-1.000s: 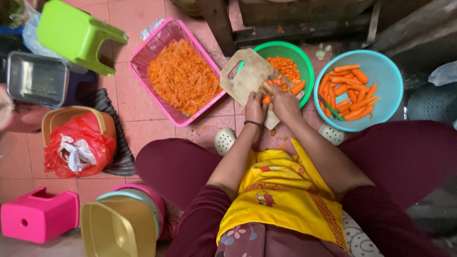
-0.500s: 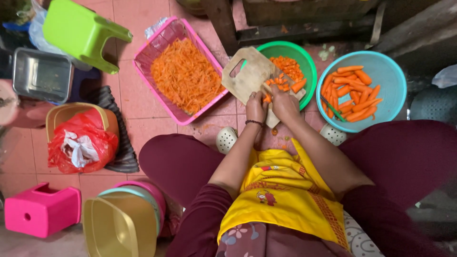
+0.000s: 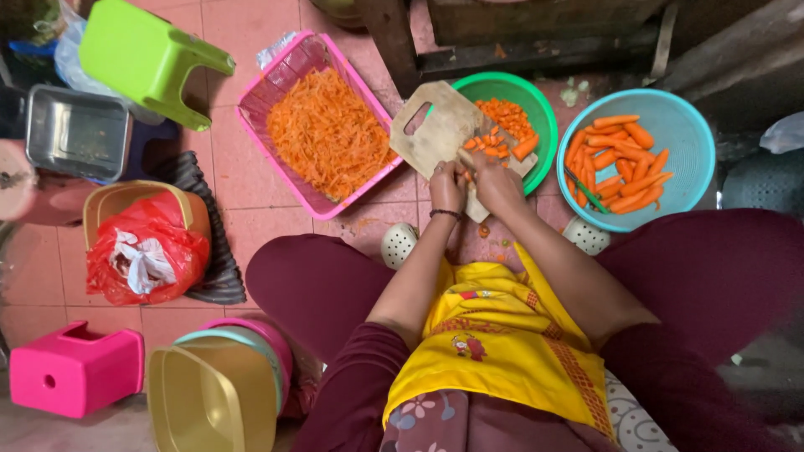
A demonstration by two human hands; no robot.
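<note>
Since half a second ago, both hands stayed at the cutting board (image 3: 435,134); left hand (image 3: 448,186) and right hand (image 3: 496,180) clenched around something unclear, carrot pieces (image 3: 490,144) at twelve o'clock.

My body, as seen from above:
- L arm: bent at elbow, forearm bare, reaching fwd; dark band on wrist.
- L hand (image 3: 447,184): fingers curled, knuckles up.
- R arm: bare, angled inward.
- R hand (image 3: 496,180): closed in fist-like grip, just beside L hand.
- Knees spread wide.
</note>
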